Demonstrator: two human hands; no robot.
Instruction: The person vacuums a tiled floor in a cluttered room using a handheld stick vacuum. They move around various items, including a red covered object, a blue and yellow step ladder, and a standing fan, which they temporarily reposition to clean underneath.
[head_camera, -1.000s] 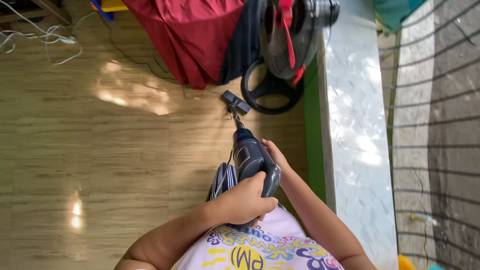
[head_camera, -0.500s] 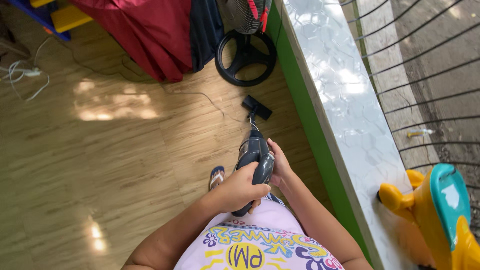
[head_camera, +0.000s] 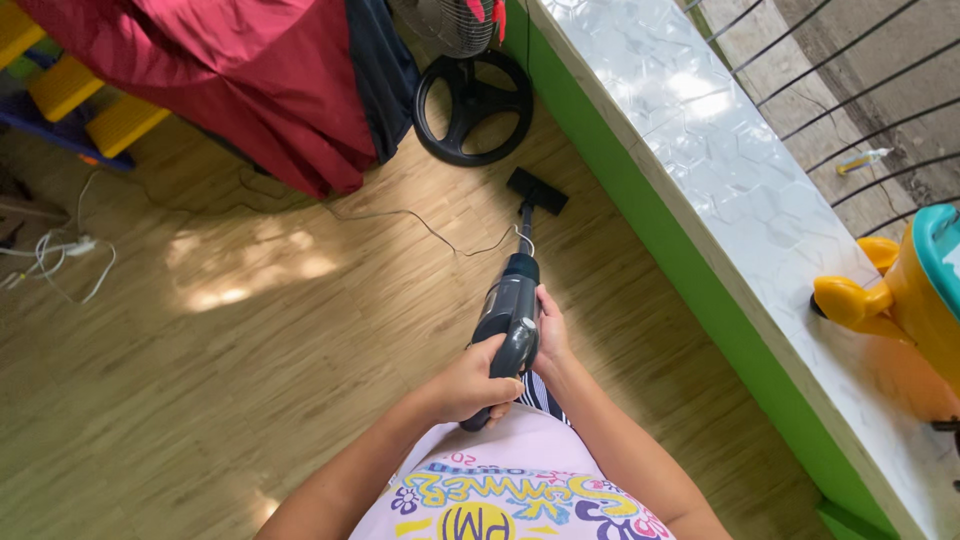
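I hold a dark grey-blue stick vacuum cleaner (head_camera: 511, 310) in front of my body. My left hand (head_camera: 472, 382) is wrapped around its rear handle. My right hand (head_camera: 549, 325) rests against the right side of the motor body. The thin tube runs forward to a black floor nozzle (head_camera: 537, 191) that sits on the wooden floor (head_camera: 200, 400), close to the green wall base (head_camera: 640, 230).
A standing fan with a round black base (head_camera: 470, 108) is just beyond the nozzle. Red and dark cloth (head_camera: 240, 80) hangs at the top left. A thin cable (head_camera: 400, 215) crosses the floor. A white tiled ledge (head_camera: 720, 170) with a yellow and teal toy (head_camera: 900, 290) runs along the right.
The view has swung and pulled back. The nozzle has moved away from the fan base toward the green wall. Both hands keep the same hold on the vacuum cleaner.
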